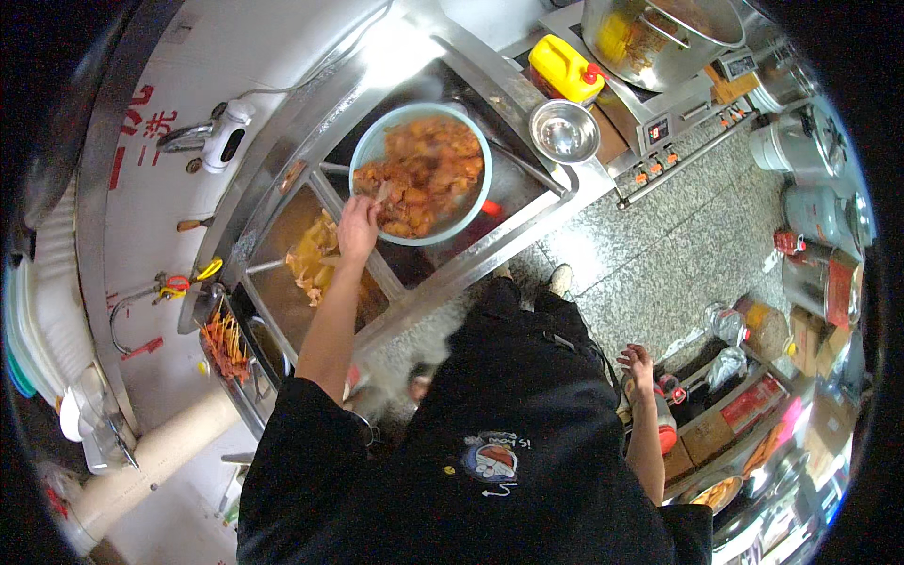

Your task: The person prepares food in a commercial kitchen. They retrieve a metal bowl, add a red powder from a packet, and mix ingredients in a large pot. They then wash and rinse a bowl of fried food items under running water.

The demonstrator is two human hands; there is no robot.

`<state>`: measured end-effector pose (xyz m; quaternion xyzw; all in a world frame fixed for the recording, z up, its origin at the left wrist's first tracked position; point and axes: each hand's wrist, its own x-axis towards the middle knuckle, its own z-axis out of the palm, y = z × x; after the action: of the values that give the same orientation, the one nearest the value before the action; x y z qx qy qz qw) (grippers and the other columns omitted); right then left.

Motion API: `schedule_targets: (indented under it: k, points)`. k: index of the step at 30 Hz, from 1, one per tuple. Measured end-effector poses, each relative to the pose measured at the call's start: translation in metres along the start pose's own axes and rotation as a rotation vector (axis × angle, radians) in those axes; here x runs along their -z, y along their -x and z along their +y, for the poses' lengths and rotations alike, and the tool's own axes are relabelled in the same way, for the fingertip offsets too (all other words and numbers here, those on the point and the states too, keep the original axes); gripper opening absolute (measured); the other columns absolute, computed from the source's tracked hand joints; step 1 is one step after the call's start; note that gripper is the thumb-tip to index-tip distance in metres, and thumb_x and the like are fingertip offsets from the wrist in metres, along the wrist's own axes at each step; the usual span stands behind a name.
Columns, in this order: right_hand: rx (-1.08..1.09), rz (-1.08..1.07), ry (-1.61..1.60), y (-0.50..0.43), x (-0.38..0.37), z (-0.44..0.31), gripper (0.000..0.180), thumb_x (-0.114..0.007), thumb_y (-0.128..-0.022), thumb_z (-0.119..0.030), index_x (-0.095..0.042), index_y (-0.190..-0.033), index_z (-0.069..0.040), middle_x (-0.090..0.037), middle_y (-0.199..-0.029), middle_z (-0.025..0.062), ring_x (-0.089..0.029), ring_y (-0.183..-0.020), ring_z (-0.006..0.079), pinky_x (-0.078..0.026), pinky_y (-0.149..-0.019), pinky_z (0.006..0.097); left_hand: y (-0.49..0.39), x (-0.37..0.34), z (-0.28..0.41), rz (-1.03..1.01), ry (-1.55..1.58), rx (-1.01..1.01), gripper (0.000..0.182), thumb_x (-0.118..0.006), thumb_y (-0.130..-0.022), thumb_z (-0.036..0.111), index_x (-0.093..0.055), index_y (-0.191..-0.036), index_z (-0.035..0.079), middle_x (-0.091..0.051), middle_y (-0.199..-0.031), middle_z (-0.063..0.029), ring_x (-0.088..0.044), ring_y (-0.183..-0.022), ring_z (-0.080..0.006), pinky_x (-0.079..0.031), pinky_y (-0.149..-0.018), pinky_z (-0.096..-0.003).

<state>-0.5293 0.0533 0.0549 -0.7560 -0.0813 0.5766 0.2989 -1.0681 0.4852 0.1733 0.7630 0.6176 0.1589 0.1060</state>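
Observation:
My left hand [358, 229] reaches over the left rim of a round pale blue basin [487, 191]. Reddish-brown pieces of food [431, 166], seemingly sauced, lie in the basin and look blurred. By my left fingertips is a pale, blurred thing [383, 192]; whether they grip it, the rim or nothing is unclear. The basin sits over one compartment of a stainless-steel sink [487, 265]. Yellowish food pieces [312, 258] lie in the neighbouring compartment, partly behind my left forearm. My right hand [638, 364] hangs at my side, fingers apart, holding nothing.
A steel bowl [565, 132] and a yellow jug [565, 70] stand right of the sink. Beyond them, a large steel pot [660, 42] stands on a cooker. Skewers [227, 346] fill a tray at left. Bottles [726, 323] and boxes line the floor's right side.

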Motion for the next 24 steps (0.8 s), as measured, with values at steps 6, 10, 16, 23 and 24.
schedule_targets:
  k: [6,10,16,23,24]
  points:
    - [-0.109,-0.016,0.025,0.012,-0.012,0.036,0.032,-0.051,-0.093,-0.025,-0.051,-0.119,-0.006,-0.063,-0.103,0.0096,-0.066,-0.084,0.0203,-0.048,-0.065,0.0316,-0.036,0.034,-0.015,0.123,0.655,0.353,0.022,-0.047,-0.097,0.022,-0.055,-0.082,0.008,-0.058,-0.072,0.0003,-0.047,-0.059,-0.0101,-0.038,-0.055,-0.0245]
    - [-0.104,-0.021,-0.022,0.014,-0.019,0.038,0.034,-0.054,-0.092,-0.028,-0.05,-0.119,-0.007,-0.062,-0.105,0.0089,-0.066,-0.085,0.02,-0.047,-0.067,0.0327,-0.052,0.076,-0.009,0.135,0.939,0.583,0.023,-0.05,-0.097,0.025,-0.052,-0.077,0.013,-0.045,-0.062,0.0068,-0.036,-0.051,-0.0039,-0.03,-0.045,-0.0192]
    - [-0.078,-0.022,-0.009,-0.001,-0.033,0.028,0.032,-0.052,-0.093,-0.027,-0.051,-0.118,-0.008,-0.062,-0.104,0.0085,-0.065,-0.086,0.0191,-0.047,-0.067,0.0309,-0.061,0.138,0.027,0.049,0.914,0.318,0.014,-0.051,-0.095,0.017,-0.055,-0.084,0.011,-0.046,-0.066,0.0063,-0.037,-0.054,-0.0033,-0.031,-0.048,-0.0195]
    - [-0.03,-0.037,-0.011,-0.01,-0.046,0.031,0.03,-0.052,-0.092,-0.029,-0.054,-0.114,-0.009,-0.062,-0.103,0.0064,-0.065,-0.085,0.0178,-0.047,-0.068,0.0312,-0.074,0.218,0.054,0.208,1.069,0.255,0.007,-0.052,-0.094,0.014,-0.055,-0.093,0.007,-0.05,-0.078,0.002,-0.039,-0.061,-0.0053,-0.034,-0.054,-0.0209]
    - [-0.041,-0.038,-0.013,-0.012,-0.048,0.033,0.029,-0.052,-0.092,-0.029,-0.054,-0.114,-0.01,-0.062,-0.101,0.006,-0.065,-0.085,0.0174,-0.047,-0.067,0.0306,-0.074,0.225,0.056,0.22,0.993,0.229,0.008,-0.052,-0.095,0.014,-0.055,-0.092,0.007,-0.05,-0.078,0.0022,-0.039,-0.061,-0.0052,-0.033,-0.054,-0.0209]
